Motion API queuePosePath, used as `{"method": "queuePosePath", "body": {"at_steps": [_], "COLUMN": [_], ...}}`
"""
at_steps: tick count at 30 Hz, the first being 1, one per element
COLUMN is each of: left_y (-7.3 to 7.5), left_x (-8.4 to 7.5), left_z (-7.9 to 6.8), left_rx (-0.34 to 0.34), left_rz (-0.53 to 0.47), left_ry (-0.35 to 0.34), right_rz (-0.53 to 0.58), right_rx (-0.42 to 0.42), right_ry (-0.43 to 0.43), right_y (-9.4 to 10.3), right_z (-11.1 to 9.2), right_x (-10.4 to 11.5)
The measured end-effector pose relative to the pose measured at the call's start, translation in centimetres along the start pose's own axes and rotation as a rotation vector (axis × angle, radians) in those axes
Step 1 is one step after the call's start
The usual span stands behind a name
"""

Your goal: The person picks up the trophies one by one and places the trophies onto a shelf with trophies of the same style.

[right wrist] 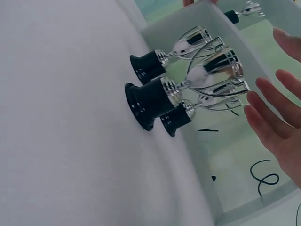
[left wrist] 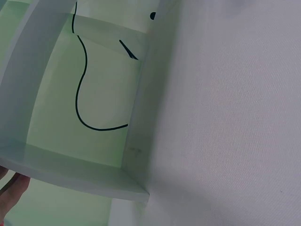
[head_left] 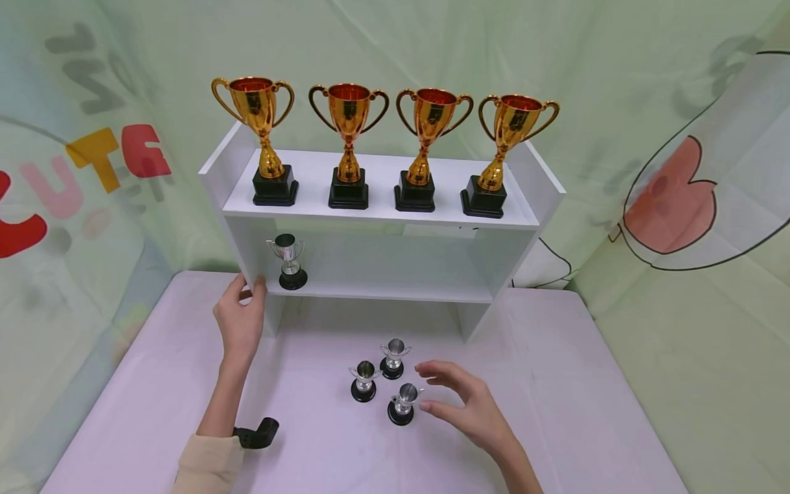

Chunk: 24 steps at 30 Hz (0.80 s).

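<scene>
"On the near part of the table (head_left: 555,384), just left of your right hand (head_left: 463,405), stands the nearest silver cup (head_left: 404,405), upright; two more silver cups (head_left: 392,362) stand just beyond and left of it."

"Do you have hold of it?"

"No; your right thumb and fingers are spread, with nothing pinched. Whether a fingertip brushes the cup, I can't tell. Your left hand (head_left: 241,322) grips the left side of the white shelf (head_left: 395,267)."

"How should you expect that cup to handle?"

"Probably light and stiff, slick where it shines, its thin handles easily bent. You'd best take it round the bowl (head_left: 407,393)."

"And around you?"

"Pale, slightly creased cloth covers your table. At the far side, four gold cups (head_left: 258,110) line the top board, another silver cup (head_left: 289,266) stands at the middle board's left end, and green drapes (head_left: 586,41) hang behind."
</scene>
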<state>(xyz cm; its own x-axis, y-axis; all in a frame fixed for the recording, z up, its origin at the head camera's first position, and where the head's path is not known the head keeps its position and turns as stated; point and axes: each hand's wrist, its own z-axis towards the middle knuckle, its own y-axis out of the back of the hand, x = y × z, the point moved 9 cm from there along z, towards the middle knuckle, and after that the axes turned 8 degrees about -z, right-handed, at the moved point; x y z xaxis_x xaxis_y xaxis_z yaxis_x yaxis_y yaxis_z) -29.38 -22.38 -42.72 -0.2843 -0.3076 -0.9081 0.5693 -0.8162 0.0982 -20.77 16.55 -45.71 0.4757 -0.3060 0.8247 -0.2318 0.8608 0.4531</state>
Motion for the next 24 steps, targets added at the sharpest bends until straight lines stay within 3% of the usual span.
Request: {"method": "queuePosePath", "body": {"at_steps": [6, 24], "left_y": [0.2, 0.2], "left_x": [0.2, -0.2], "left_z": [0.0, 0.0], "left_rx": [-0.016, -0.012], "left_rz": [0.009, -0.001], "left_ry": [0.016, 0.0], "right_rz": [-0.001, 0.002], "right_rx": [0.016, 0.023], "right_ry": [0.019, -0.09], "right_y": [-1.0, -2.5], "right_z": [-0.2, -0.5], "right_x": [-0.4, -2.5]}}
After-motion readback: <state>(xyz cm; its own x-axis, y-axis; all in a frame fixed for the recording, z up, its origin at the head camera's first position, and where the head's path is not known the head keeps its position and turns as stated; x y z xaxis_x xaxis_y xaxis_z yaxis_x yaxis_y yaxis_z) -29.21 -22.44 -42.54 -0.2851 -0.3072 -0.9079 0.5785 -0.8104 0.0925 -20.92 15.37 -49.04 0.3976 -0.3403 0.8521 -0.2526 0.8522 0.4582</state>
